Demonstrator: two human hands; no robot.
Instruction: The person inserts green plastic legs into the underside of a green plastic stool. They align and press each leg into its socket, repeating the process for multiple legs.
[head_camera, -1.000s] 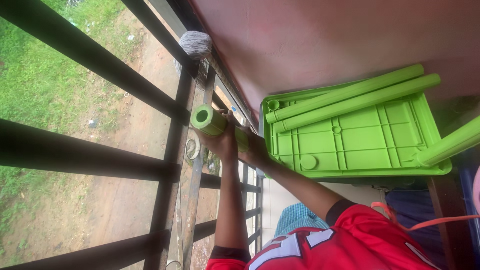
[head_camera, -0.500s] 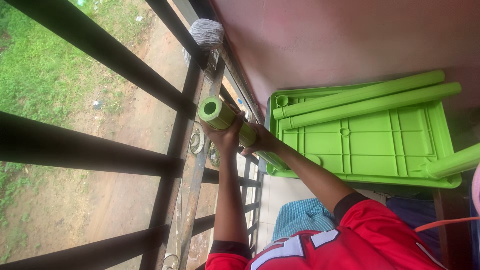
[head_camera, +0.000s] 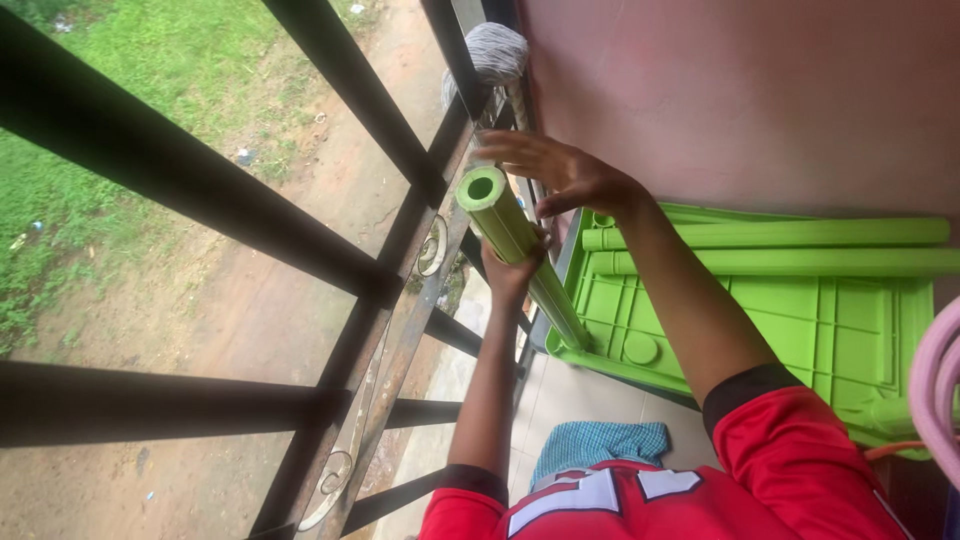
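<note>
My left hand (head_camera: 513, 268) is closed around a lime-green plastic tube leg (head_camera: 508, 228), whose hollow end points up toward me. Its lower end meets the corner of an overturned lime-green plastic table (head_camera: 800, 330). My right hand (head_camera: 560, 172) hovers just above and beside the leg's open end with its fingers spread and nothing in it. Two more green legs (head_camera: 780, 248) lie along the table's upper edge.
A dark metal window grille (head_camera: 400, 290) with scroll ornaments runs close on the left, with grass and a dirt path outside. A grey mop head (head_camera: 497, 52) leans at the top against a pink wall (head_camera: 760, 90). Blue checked cloth (head_camera: 600, 445) lies below; a pink hose (head_camera: 935, 380) is at the right.
My right hand has come off the green leg and lifted open above its end. The leg now tilts up more toward me, still in my left hand.
</note>
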